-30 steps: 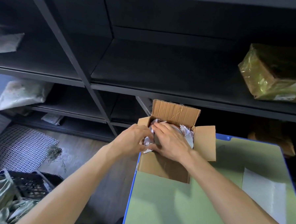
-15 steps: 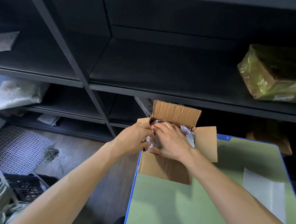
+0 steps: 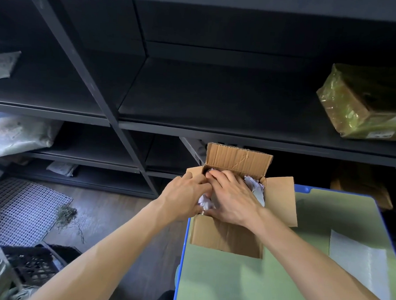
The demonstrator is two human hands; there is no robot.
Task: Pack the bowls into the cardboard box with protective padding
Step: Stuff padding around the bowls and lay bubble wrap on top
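The left hand [image 3: 185, 195] is sliding from the near left edge of the cardboard box [image 3: 224, 238] toward its far left corner, fingers [image 3: 197, 179] stretching out. The right hand [image 3: 232, 197] is pressing farther over the crumpled white paper [image 3: 256, 187], so both hands' fingertips are meeting there and less paper is showing.

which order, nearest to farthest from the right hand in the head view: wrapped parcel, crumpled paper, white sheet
1. crumpled paper, under the right hand, in the box
2. white sheet, right side of the table
3. wrapped parcel, up on the shelf
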